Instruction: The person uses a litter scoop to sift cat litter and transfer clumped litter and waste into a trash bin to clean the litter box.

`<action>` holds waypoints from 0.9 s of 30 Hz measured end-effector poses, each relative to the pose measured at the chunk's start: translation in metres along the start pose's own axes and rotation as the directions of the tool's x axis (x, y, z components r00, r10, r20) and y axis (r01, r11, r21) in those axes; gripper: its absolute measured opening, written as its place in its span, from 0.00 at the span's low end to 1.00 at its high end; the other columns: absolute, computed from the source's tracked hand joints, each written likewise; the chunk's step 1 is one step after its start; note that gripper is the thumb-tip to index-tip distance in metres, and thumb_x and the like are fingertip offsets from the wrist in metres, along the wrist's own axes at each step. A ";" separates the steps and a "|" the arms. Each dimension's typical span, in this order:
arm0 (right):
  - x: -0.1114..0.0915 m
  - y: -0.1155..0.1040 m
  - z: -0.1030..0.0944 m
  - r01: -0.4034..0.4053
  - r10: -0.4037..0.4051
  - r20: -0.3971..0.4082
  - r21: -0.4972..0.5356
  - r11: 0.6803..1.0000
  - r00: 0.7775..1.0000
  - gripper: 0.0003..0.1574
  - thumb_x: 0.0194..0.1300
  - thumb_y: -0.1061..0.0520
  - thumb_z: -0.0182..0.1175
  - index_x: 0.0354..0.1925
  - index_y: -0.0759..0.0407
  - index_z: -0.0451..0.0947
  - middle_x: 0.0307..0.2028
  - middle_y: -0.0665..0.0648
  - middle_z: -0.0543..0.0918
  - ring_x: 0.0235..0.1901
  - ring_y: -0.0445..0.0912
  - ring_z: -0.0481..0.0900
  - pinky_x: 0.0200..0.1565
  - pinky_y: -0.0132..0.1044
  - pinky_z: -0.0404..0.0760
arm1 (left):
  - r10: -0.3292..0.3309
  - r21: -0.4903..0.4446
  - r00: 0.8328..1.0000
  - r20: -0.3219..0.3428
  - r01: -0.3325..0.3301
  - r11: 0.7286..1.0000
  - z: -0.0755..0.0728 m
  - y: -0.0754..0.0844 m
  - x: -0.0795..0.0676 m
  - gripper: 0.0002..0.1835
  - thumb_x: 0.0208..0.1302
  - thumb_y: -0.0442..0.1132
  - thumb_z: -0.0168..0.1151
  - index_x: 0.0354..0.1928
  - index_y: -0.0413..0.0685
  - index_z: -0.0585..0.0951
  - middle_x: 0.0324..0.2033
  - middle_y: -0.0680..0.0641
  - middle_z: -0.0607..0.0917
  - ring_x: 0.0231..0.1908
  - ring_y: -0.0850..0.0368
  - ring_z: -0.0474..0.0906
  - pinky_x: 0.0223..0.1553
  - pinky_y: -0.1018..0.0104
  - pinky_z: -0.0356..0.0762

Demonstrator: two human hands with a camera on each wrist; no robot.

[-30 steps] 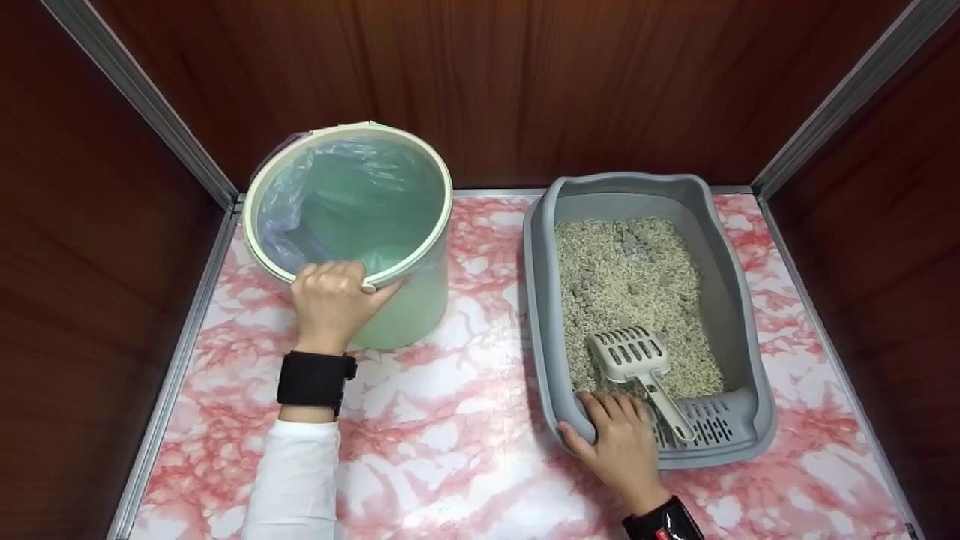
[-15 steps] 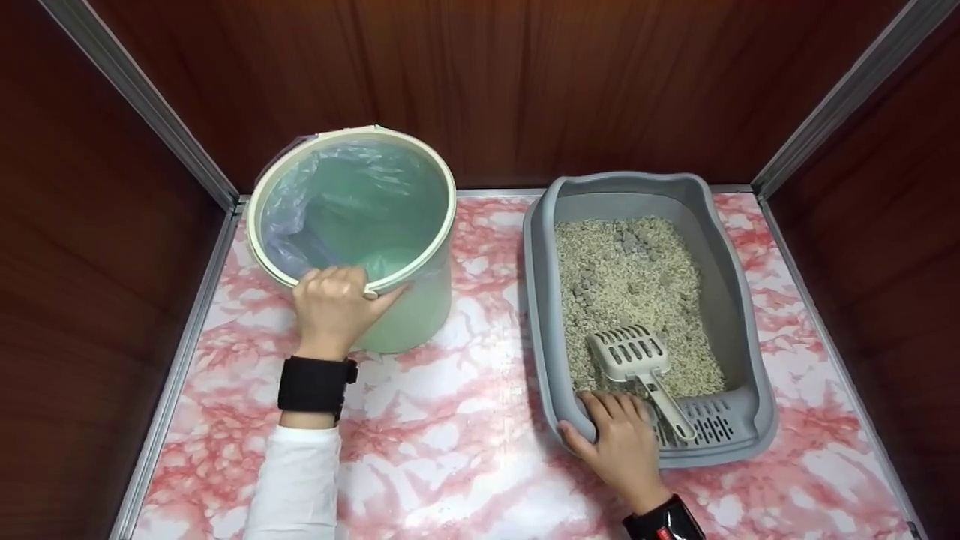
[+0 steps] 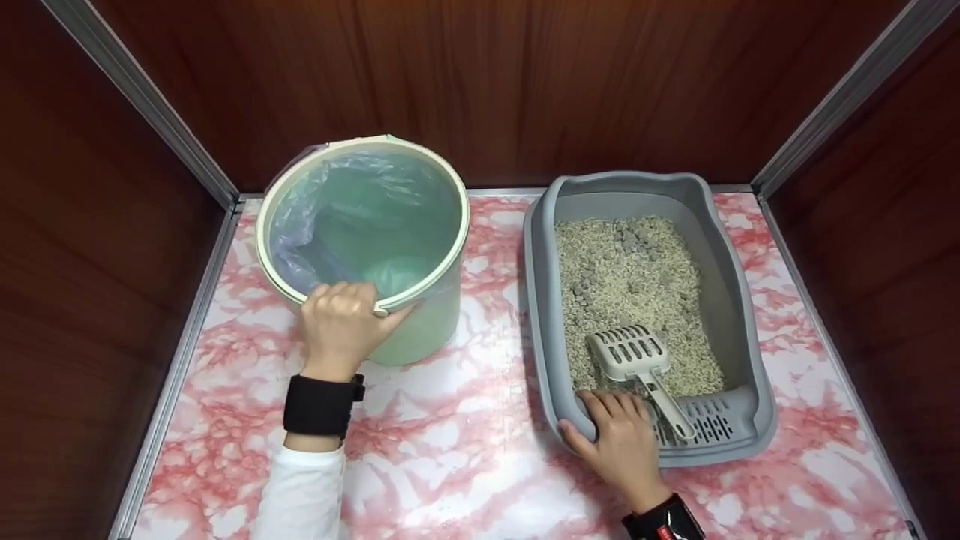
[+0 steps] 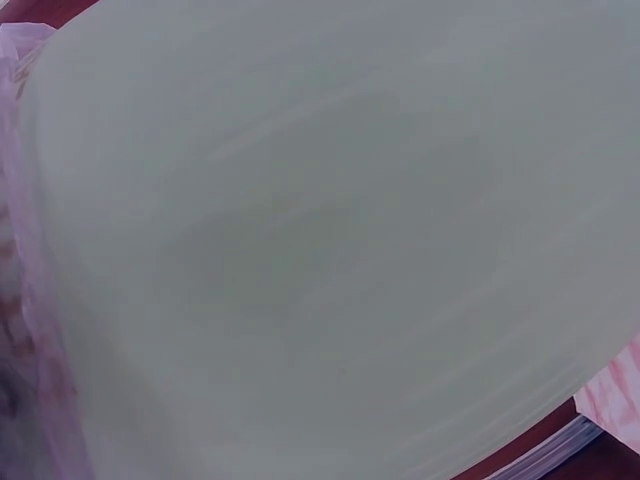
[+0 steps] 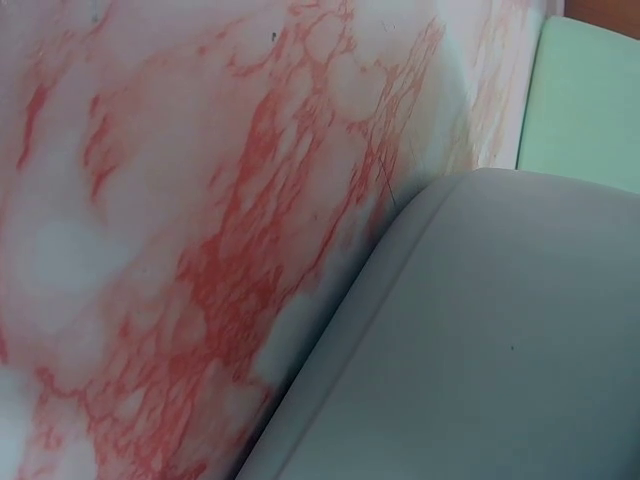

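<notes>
My left hand grips the near rim of a pale green trash bin, fingers over the edge and thumb along the outside. A thin, see-through bag lines the bin, and I see no trash in it. The bin's smooth wall fills most of the left wrist view. At the right, my right hand holds the near left corner of a grey litter box, fingers over the rim, thumb outside. Sandy litter with grey clumps lies inside. A slotted litter scoop rests on it, handle on the box's perforated ledge.
Red-and-white marbled flooring lies under both containers and between them. Dark wood-look panels with metal edge strips stand at the back and on both sides. The right wrist view shows the box's outer wall, with the bin beyond it.
The bin has slid toward me and slightly right with my left hand on its rim. My right hand, the litter box and the scoop have stayed in place.
</notes>
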State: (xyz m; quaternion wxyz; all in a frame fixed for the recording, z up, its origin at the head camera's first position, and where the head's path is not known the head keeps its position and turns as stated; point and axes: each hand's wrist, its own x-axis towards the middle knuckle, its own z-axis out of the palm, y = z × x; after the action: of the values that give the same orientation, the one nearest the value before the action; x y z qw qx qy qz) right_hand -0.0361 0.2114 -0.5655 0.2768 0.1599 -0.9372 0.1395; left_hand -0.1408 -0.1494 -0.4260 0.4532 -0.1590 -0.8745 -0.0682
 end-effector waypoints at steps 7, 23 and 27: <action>0.001 -0.001 0.000 0.003 -0.003 -0.010 0.004 1.000 1.000 0.36 0.54 0.30 0.55 0.43 0.57 0.83 0.38 0.60 0.85 0.38 0.57 0.81 0.47 0.57 0.73 | 0.024 0.000 0.999 -0.030 -0.024 1.000 -0.007 0.009 -0.004 0.36 0.47 0.69 0.61 0.08 0.47 0.60 0.04 0.50 0.59 0.07 0.53 0.56 0.15 0.62 0.56; 0.001 -0.001 -0.001 0.006 -0.006 -0.003 0.000 1.000 1.000 0.37 0.56 0.29 0.53 0.43 0.57 0.83 0.39 0.61 0.85 0.39 0.57 0.81 0.47 0.57 0.73 | 0.076 -0.002 0.991 -0.106 -0.077 0.997 -0.022 0.036 -0.014 0.36 0.50 0.70 0.59 0.08 0.49 0.58 0.04 0.54 0.56 0.08 0.59 0.49 0.13 0.65 0.52; 0.000 -0.001 -0.001 0.002 -0.002 0.006 0.001 1.000 1.000 0.37 0.55 0.29 0.53 0.44 0.57 0.83 0.39 0.61 0.85 0.39 0.57 0.81 0.48 0.58 0.73 | 0.079 -0.009 0.992 -0.101 -0.080 0.997 -0.028 0.043 -0.017 0.37 0.50 0.70 0.57 0.08 0.49 0.58 0.05 0.53 0.55 0.08 0.58 0.50 0.13 0.64 0.53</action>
State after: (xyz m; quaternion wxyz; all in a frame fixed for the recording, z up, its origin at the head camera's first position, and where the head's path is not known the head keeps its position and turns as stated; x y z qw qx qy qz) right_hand -0.0356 0.2112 -0.5640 0.2742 0.1615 -0.9377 0.1393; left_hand -0.0954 -0.1198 -0.4253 0.4980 -0.1930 -0.8430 -0.0635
